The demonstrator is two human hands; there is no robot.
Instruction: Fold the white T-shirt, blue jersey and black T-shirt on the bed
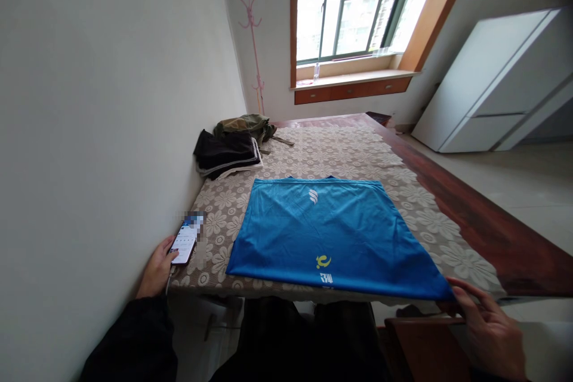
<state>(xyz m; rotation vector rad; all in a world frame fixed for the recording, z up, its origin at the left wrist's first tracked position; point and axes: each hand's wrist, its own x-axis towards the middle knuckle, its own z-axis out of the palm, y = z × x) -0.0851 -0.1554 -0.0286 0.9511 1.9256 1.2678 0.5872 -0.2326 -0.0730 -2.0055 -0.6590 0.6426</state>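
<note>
A blue shirt [313,227] lies folded flat near the front edge of the table, with a white logo and yellow and white print on it. At its near right corner, my right hand [490,322] pinches the fabric between thumb and fingers. Off to the left, my left hand [156,265] is closed around a smartphone [185,242] at the table's left edge, its thumb over the lit screen. Part of the screen is blurred out. A cable hangs from the phone's lower end.
A patterned floral tablecloth [331,149] covers the dark red wooden table [474,215]. Folded dark clothes [228,152] and an olive backpack [244,125] lie at the back left by the wall. A brown wooden chair [425,346] stands close at front right.
</note>
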